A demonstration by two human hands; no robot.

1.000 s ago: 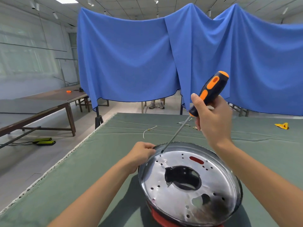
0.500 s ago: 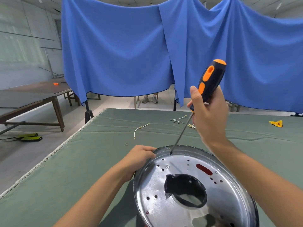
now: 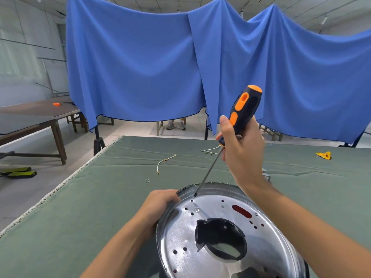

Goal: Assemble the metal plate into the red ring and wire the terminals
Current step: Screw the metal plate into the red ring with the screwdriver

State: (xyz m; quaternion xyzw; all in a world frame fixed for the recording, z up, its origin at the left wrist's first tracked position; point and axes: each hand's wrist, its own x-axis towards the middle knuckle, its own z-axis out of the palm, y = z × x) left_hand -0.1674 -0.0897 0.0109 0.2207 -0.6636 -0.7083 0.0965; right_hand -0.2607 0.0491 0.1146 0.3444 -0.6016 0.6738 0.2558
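- The shiny metal plate (image 3: 226, 235) is lying at the near edge of the bench (image 3: 96, 207), low and a bit to the right in the view. A strip of red is showing through a slot in it, so the red ring is probably sitting under it.
- The right hand (image 3: 244, 151) is wrapping its fingers tight around the screwdriver (image 3: 239, 117), and the tip is touching the plate near its 11 o'clock rim.
- A small screw (image 3: 197, 210) is sitting just below the tip.
- The left hand (image 3: 159, 203) is curling over the plate's rim at about 10 o'clock, holding it.
- A wire (image 3: 163, 162) is lying farther back, at 12 o'clock, well apart from the plate.
- The tip could be slipping off and scratching the plate or poking the left hand, because that hand is so close.
- The plate could be turning if the left hand lets go.
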